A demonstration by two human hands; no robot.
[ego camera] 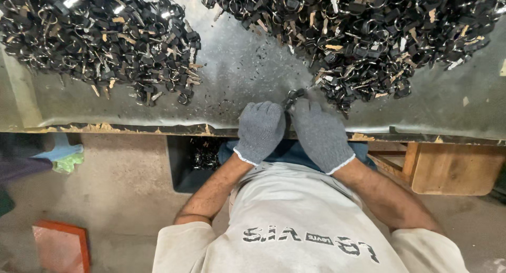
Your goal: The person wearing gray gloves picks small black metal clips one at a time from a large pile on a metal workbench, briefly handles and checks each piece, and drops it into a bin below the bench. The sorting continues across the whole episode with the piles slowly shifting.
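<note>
Both my grey knit-gloved hands, left hand [260, 129] and right hand [321, 135], fingers pinched together on one small black metal ring part [291, 98], over grey sheet-metal table [237, 67], beside right-side pile of black parts [363, 36].

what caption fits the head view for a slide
Gloved left hand and right hand grip a small black part between two heaps.

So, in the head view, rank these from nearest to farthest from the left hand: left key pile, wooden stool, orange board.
From the left hand:
1. Left key pile, up-left on the table.
2. Wooden stool, right, under the table edge.
3. Orange board, on the floor, lower left corner.
</note>
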